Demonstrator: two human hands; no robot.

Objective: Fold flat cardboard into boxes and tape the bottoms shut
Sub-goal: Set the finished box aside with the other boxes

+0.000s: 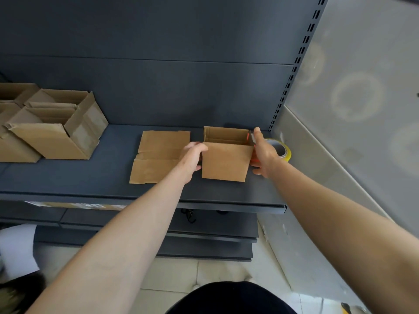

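Box (226,162): I saw it upright, mouth open, on the shelf (90,177).
Left grip (192,158): curled round the box's nine o'clock wall.
Right grip (265,152): at three o'clock, clasping an orange tool (250,135).
Tape roll (286,152): lay just beyond that hand, nearest it.

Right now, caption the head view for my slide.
Left hand holds an open box on the shelf, right hand grips an orange tool against it; flat cardboard alongside.

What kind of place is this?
Probably a shop or stockroom: dark metal shelving on a slotted upright, assembled cardboard boxes grouped on the shelf, and a yellow tape roll.
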